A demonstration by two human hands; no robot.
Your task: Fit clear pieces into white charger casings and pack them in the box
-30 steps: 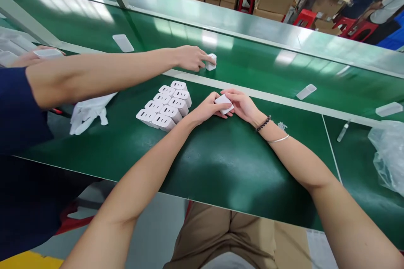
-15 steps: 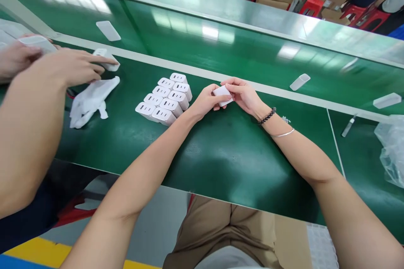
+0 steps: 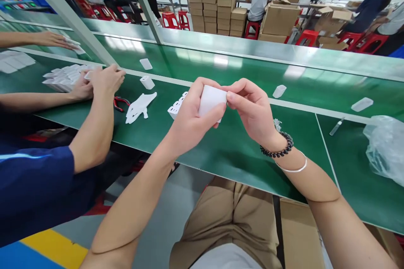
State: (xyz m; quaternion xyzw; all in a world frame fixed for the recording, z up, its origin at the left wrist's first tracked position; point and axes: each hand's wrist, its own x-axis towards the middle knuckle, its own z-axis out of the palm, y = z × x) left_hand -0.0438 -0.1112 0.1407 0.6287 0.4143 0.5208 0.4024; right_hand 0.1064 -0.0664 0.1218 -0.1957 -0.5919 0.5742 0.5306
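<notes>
My left hand point(image 3: 192, 124) is wrapped round a white charger point(image 3: 212, 101), its plain broad face turned toward me. The thumb lies across the lower part of that face. At the charger's right edge, my right hand point(image 3: 251, 109) pinches with thumb and forefinger; whether it grips the edge or some small piece is hidden. Behind my left hand, a group of white chargers point(image 3: 177, 106) with port slots stands on the green bench point(image 3: 221, 151), mostly covered by the hand. Small clear bits point(image 3: 277, 124) lie just beyond my right wrist.
A white glove point(image 3: 140, 107), red-handled pliers point(image 3: 120, 103) and a single charger point(image 3: 147, 82) lie to the left. A co-worker's hands point(image 3: 101, 82) work beside more chargers. On the right are a slim tube point(image 3: 337, 127) and a clear plastic bag point(image 3: 385, 147). A raised ledge runs along the back.
My view has tilted up, showing more of the room. Both my hands have lifted the charger closer to me. The co-worker's hand has drawn back from the single charger on the left.
</notes>
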